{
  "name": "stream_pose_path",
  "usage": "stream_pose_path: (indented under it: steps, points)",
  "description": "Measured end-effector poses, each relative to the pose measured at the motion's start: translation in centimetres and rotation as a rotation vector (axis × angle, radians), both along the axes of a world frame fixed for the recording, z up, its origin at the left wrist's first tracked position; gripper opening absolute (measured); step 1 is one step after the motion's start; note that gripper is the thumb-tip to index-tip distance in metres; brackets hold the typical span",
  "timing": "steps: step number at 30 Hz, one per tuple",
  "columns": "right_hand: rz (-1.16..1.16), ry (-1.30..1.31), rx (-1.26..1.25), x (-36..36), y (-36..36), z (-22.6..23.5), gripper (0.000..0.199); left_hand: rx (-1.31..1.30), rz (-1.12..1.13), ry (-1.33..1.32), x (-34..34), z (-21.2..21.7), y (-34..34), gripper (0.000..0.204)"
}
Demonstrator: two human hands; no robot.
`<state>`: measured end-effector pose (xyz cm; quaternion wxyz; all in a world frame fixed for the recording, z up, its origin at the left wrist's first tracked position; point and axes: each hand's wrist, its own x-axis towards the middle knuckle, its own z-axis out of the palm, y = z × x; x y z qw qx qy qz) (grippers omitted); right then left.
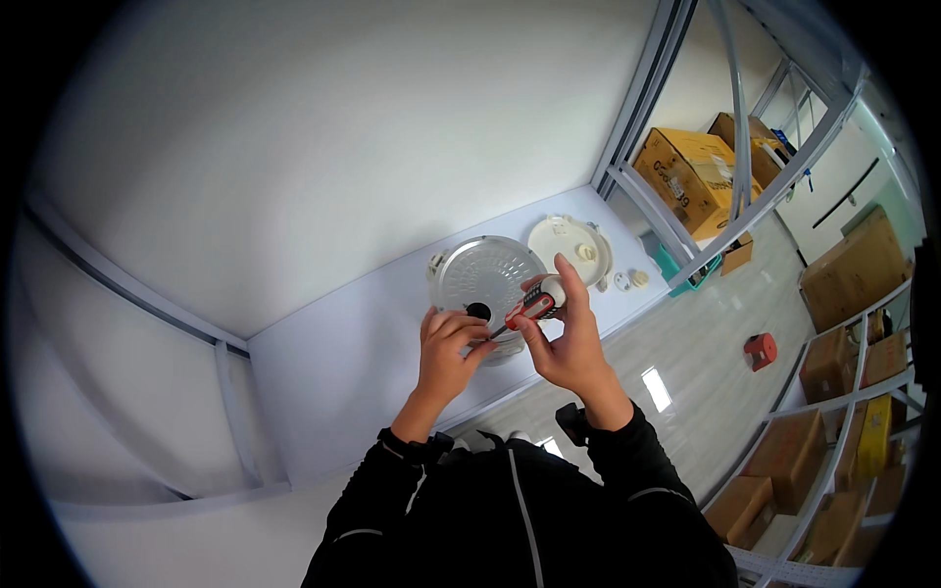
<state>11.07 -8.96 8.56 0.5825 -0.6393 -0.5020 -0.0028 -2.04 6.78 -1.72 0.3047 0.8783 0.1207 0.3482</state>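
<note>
Head view, looking down over a white tabletop set against a white wall.

Right hand: closed around a screwdriver with a red and black handle and a pale butt end; thumb and fingers wrap the grip. The shaft runs down-left toward the left hand and is mostly covered; the tip cannot be made out.

Left hand: fingers curled in at the screwdriver's shaft end, pinching something small or the shaft itself; which one cannot be told, since the fingers hide the contact.

Just behind both hands lies a round metal lid plate, silvery, ribbed, with a dark hole near its near edge. Its lower rim is hidden by the hands. Whether the left hand touches it cannot be told.

Beside it, to the right, a round cream plastic cover, and near that two small pale parts on the tabletop, too small to identify.

Far right: metal racking with cardboard boxes, bent by the lens and cut off at the dark rim
</note>
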Motion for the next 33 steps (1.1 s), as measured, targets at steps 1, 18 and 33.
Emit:
stream_pose_path:
  steps: [1, 18, 33]
  points:
    - [-0.011, 0.001, 0.002, -0.2, 0.2, -0.1, 0.084, 0.002, -0.004, -0.005, 0.0, 0.0, 0.0, 0.018]
    - [-0.202, -0.392, -0.023, -2.2, 2.0, 0.9, 0.086, 0.063, -0.027, -0.023, -0.1, -0.2, 0.7, 0.018]
    - [-0.171, -0.249, -0.065, -3.5, 2.5, 2.1, 0.075, 0.079, -0.053, -0.032, 0.0, -0.8, 1.2, 0.02]
